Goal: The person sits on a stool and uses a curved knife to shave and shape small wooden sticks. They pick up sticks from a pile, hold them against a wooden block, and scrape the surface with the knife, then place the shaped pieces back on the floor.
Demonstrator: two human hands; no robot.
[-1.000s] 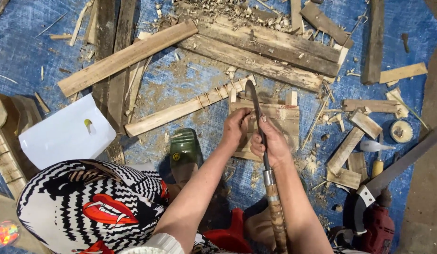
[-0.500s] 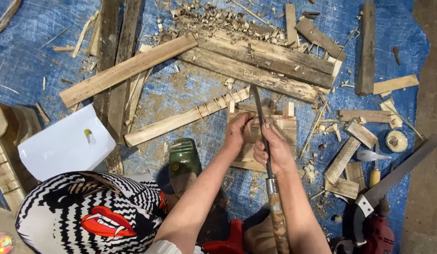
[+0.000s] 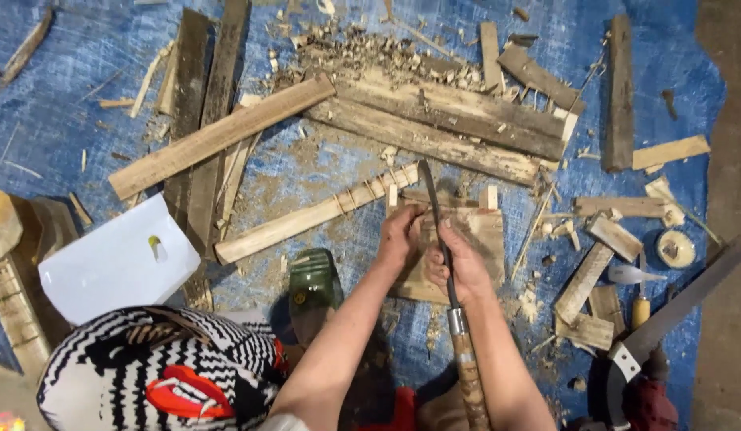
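Both forearms reached straight forward from the bottom of the view, meeting over a small wooden block that lay on the blue tarp on the floor. The left hand was bent at the wrist, its fingers curled down and pressed on the block's left edge, pinning it. The right hand sat just beside it, fingers clenched around the dark metal shaft of a long rasp — the tool ran from a banded wooden handle along the right forearm, through the fist, and up across the block, its tip just past the top edge.

A notched wooden stick lay slantwise, its right end close to the left hand. Beyond the block lay long weathered planks and a heap of shavings; to the right, short offcuts were scattered about.

As for packages: a flat white box, roughly rectangular with a small yellow-green mark on its top face, rested at the left, well apart from the hands. A green glass bottle with a small round yellow label lay just left of the left forearm. At the lower left sat a bundle of black-and-white zigzag cloth bearing a red lips patch.
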